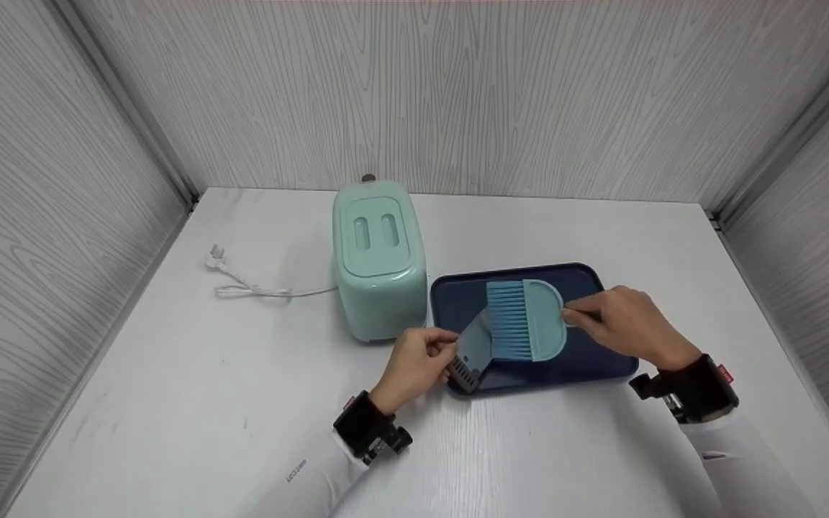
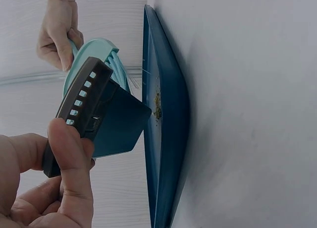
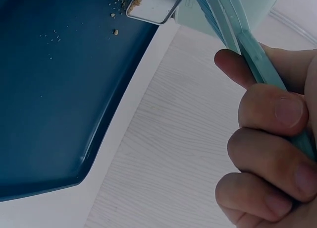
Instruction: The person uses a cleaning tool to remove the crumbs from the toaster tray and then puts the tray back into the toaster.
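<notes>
My left hand (image 1: 413, 367) pinches a metal crumb tray (image 1: 477, 345) by its dark slotted end, tilted down over a navy serving tray (image 1: 587, 368). With my right hand (image 1: 624, 324) I grip the handle of a mint-green brush (image 1: 545, 320), its blue bristles reaching over the crumb tray. Brown crumbs (image 3: 135, 1) lie at the crumb tray's lower edge in the right wrist view. More crumbs (image 2: 157, 106) are on the navy tray in the left wrist view. In the head view the brush hides part of the crumb tray.
A mint-green toaster (image 1: 386, 288) with a slotted lid stands just left of the navy tray. Its white cord and plug (image 1: 216, 259) lie on the white table (image 1: 170, 403) to the left. Pale wood-grain panels (image 1: 422, 93) enclose the back and sides.
</notes>
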Available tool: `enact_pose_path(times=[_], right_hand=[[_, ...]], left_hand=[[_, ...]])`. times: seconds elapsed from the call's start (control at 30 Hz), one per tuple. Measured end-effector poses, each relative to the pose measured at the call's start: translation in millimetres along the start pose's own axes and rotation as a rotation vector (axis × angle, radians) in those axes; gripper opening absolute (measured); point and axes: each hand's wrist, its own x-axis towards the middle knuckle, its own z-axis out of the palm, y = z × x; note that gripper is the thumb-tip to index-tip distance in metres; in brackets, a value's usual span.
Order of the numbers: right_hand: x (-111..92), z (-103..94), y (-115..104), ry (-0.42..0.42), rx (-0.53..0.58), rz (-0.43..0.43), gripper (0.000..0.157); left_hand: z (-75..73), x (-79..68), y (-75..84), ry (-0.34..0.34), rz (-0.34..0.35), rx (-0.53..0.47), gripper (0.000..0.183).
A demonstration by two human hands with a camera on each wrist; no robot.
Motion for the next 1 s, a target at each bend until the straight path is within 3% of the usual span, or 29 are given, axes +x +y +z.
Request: enact_pose_path(times=[1.0], right_hand=[[-1,-1.8,26,0.012,-0.056,0.092,0.017]], left_hand=[[-0.6,-1.3,0.8,-0.012,0.013,-0.01,0.023]])
